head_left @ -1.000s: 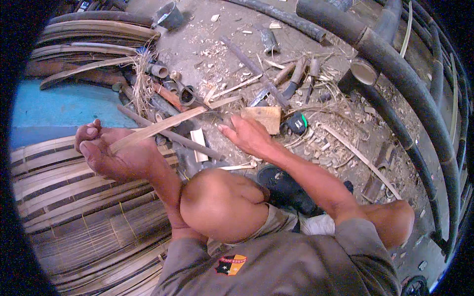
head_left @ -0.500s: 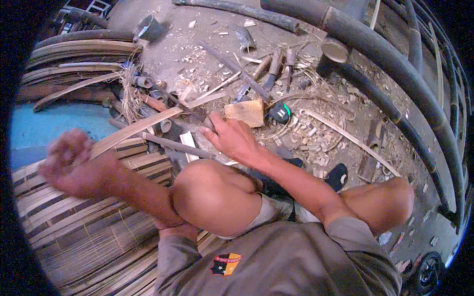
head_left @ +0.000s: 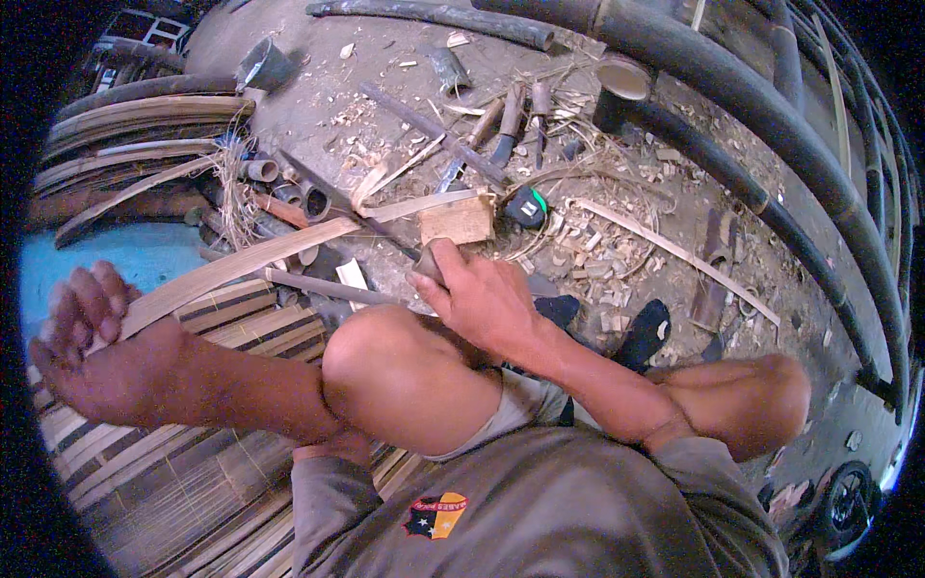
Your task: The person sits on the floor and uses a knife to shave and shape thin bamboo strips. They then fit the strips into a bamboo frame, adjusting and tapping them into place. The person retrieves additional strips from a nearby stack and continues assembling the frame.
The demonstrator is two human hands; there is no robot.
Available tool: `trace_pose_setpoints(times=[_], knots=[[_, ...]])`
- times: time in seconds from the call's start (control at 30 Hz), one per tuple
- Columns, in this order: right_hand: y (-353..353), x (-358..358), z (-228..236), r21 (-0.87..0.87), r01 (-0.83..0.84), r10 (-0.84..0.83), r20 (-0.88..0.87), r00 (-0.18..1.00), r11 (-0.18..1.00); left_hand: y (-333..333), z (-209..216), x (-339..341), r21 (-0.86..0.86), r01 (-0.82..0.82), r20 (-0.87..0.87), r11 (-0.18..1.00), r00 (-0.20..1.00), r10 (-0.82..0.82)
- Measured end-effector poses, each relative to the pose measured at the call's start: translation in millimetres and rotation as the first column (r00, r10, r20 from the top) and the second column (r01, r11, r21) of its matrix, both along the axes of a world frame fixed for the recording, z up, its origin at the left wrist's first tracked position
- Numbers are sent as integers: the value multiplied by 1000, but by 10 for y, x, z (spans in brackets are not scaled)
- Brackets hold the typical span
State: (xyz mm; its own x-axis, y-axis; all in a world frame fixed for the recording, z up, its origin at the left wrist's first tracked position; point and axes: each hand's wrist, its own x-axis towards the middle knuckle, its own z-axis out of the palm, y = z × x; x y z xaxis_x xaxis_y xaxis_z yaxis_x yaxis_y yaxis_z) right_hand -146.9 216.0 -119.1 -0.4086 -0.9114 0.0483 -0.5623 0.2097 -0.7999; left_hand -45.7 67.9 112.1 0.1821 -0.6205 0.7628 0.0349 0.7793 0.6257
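My left hand (head_left: 106, 352), at the far left, has its fingers curled around one end of a long pale bamboo strip (head_left: 241, 265). From there the strip runs rightward and away, its far end lying over a squared wooden block (head_left: 458, 222). Closed around the handle of a long knife is my right hand (head_left: 482, 299), in front of my knees. The knife's dark, narrow blade (head_left: 393, 239) points up and left and crosses the strip; whether it cuts into it I cannot tell. A thin peeled curl (head_left: 364, 188) rises from the strip near the crossing.
A slatted bamboo mat (head_left: 212, 453) lies at left beside a blue surface (head_left: 106, 246) and stacked strips (head_left: 154, 116). Long bamboo poles (head_left: 742, 87) curve along the right. A tape measure (head_left: 526, 207), shavings and a bucket (head_left: 267, 65) are on the floor.
My left hand has moved left and nearer to me with the strip's end. The knife blade now shows clearly across the strip. The whole view has shifted slightly.
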Motion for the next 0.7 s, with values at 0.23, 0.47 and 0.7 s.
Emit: trace_pose_setpoints(times=[0.23,0.47,0.7], knots=[[2,15,-118,55,-10,8,45,999,998,-240,-23,225,61,545,27,836,837,-547],[-5,1,-5,-28,-68,73,289,955,997,13,-357,-189,-63,82,-35,995,996,-84],[-256,-83,-275,19,-32,25,280,960,999,4,-374,-112,-185,123,-77,975,987,-139]])
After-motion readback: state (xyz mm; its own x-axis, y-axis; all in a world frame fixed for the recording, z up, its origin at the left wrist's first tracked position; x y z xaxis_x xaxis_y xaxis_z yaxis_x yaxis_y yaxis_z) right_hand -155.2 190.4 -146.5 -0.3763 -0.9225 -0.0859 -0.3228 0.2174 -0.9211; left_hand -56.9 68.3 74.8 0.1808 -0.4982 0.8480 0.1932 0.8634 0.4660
